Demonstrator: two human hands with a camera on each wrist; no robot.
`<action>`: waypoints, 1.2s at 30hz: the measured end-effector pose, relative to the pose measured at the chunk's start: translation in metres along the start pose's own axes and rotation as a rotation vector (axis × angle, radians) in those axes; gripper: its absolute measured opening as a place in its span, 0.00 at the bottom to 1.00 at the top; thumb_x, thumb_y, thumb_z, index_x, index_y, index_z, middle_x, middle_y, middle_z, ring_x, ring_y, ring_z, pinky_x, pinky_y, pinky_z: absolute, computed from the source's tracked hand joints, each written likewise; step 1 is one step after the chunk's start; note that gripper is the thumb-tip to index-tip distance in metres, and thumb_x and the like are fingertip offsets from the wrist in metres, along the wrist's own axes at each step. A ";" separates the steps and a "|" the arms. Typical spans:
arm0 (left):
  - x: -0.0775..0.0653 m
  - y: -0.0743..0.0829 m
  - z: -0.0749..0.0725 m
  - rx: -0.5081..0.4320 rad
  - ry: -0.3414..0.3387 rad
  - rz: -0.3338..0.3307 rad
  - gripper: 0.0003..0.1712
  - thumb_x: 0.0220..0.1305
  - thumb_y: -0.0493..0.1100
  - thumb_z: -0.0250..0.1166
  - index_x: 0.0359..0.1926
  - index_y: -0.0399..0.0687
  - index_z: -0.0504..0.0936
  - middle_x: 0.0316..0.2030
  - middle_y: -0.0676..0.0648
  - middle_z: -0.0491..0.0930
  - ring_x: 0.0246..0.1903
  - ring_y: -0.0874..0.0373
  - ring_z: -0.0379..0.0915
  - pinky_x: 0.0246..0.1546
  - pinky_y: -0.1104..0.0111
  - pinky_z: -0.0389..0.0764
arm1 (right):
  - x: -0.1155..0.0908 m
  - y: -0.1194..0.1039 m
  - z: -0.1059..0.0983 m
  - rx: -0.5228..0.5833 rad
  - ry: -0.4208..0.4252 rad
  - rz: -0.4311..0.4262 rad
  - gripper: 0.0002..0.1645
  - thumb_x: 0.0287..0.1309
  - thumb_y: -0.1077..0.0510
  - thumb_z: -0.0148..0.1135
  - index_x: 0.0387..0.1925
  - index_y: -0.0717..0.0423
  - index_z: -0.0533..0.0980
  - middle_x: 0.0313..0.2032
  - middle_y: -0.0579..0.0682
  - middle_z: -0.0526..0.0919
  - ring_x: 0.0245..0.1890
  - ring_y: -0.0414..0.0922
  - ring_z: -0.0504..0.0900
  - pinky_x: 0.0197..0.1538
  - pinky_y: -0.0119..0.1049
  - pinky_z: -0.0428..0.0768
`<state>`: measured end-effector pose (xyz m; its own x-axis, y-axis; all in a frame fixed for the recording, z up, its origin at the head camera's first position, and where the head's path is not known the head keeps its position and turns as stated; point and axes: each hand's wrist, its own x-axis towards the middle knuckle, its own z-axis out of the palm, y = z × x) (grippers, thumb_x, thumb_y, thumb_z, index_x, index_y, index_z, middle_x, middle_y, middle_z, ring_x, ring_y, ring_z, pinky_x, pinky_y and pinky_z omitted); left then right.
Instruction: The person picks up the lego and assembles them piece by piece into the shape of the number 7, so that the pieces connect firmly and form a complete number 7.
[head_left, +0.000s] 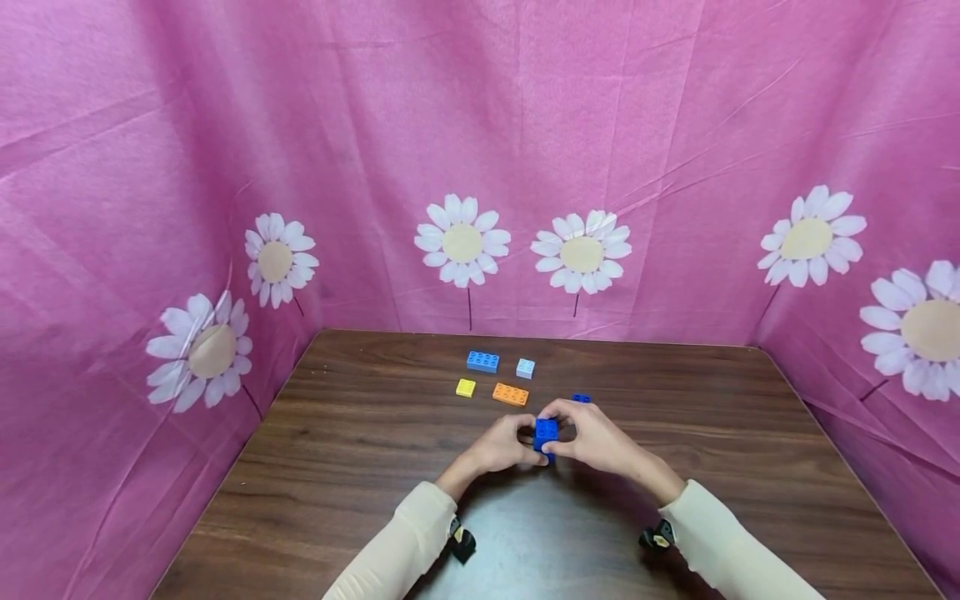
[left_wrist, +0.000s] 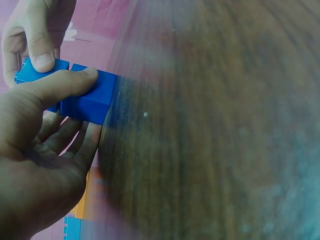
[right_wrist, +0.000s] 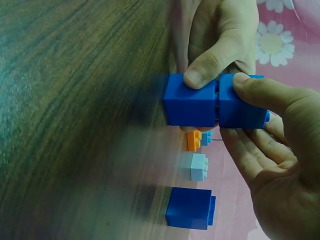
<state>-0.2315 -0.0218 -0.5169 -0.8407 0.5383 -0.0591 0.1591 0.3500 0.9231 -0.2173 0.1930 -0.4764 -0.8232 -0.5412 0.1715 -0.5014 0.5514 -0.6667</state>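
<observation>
Two dark blue toy building bricks stand one over the other near the table's middle, a narrow gap showing between them in both wrist views. My left hand pinches the lower brick, its thumb on one side face and fingers behind. The right hand holds the upper brick between thumb and fingers, its studs facing up. In the left wrist view, the lower brick is down at the tabletop. Just behind the right hand, another dark blue brick stands on the table, mostly hidden in the head view.
Beyond the hands on the wooden table lie an orange brick, a small yellow brick, a medium blue brick and a pale blue brick. A pink flowered cloth hangs behind and at both sides.
</observation>
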 end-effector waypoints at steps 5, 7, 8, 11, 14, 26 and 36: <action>0.000 0.000 -0.001 -0.013 -0.004 -0.007 0.16 0.59 0.35 0.79 0.46 0.44 0.85 0.42 0.50 0.88 0.42 0.65 0.81 0.42 0.76 0.82 | 0.000 0.000 0.001 0.003 -0.001 0.012 0.17 0.61 0.58 0.79 0.49 0.52 0.81 0.46 0.47 0.89 0.47 0.45 0.89 0.49 0.40 0.89; 0.000 -0.001 -0.001 -0.011 -0.002 -0.011 0.16 0.59 0.36 0.80 0.46 0.45 0.85 0.42 0.50 0.88 0.42 0.64 0.81 0.42 0.75 0.81 | 0.000 0.000 0.001 0.006 -0.002 0.019 0.17 0.61 0.58 0.79 0.49 0.51 0.81 0.45 0.46 0.90 0.47 0.45 0.89 0.49 0.40 0.89; 0.000 -0.001 -0.001 -0.011 -0.001 -0.013 0.16 0.59 0.36 0.80 0.46 0.45 0.85 0.42 0.50 0.88 0.42 0.64 0.81 0.42 0.75 0.81 | 0.000 0.000 0.001 0.007 -0.001 0.020 0.17 0.61 0.58 0.79 0.48 0.51 0.82 0.45 0.46 0.90 0.47 0.45 0.89 0.49 0.41 0.89; 0.000 -0.001 -0.001 -0.012 0.001 -0.020 0.16 0.58 0.36 0.80 0.46 0.45 0.86 0.42 0.50 0.89 0.42 0.64 0.81 0.42 0.75 0.81 | 0.000 -0.001 0.001 0.007 0.010 0.020 0.16 0.61 0.58 0.79 0.47 0.51 0.82 0.44 0.46 0.90 0.46 0.44 0.89 0.50 0.43 0.89; 0.001 -0.001 -0.001 -0.020 0.000 -0.027 0.16 0.59 0.36 0.80 0.46 0.46 0.86 0.43 0.50 0.89 0.42 0.63 0.81 0.41 0.74 0.81 | -0.001 0.000 0.002 0.009 0.021 0.020 0.16 0.60 0.57 0.80 0.47 0.51 0.82 0.43 0.45 0.90 0.45 0.44 0.89 0.49 0.43 0.89; -0.002 -0.002 0.002 -0.047 -0.002 -0.049 0.17 0.59 0.36 0.80 0.48 0.45 0.86 0.43 0.50 0.89 0.43 0.63 0.82 0.42 0.73 0.84 | -0.004 0.000 0.005 0.026 0.035 0.029 0.16 0.59 0.57 0.81 0.45 0.50 0.82 0.42 0.46 0.91 0.44 0.43 0.89 0.47 0.35 0.87; 0.000 -0.001 0.000 -0.041 0.001 -0.029 0.18 0.58 0.35 0.80 0.48 0.44 0.87 0.43 0.50 0.89 0.42 0.64 0.81 0.41 0.75 0.82 | -0.002 0.001 0.005 0.053 0.035 0.032 0.15 0.58 0.58 0.81 0.44 0.51 0.82 0.42 0.48 0.91 0.43 0.43 0.89 0.45 0.32 0.86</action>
<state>-0.2320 -0.0224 -0.5180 -0.8450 0.5278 -0.0860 0.1134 0.3341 0.9357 -0.2151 0.1917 -0.4808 -0.8481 -0.5003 0.1742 -0.4604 0.5335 -0.7095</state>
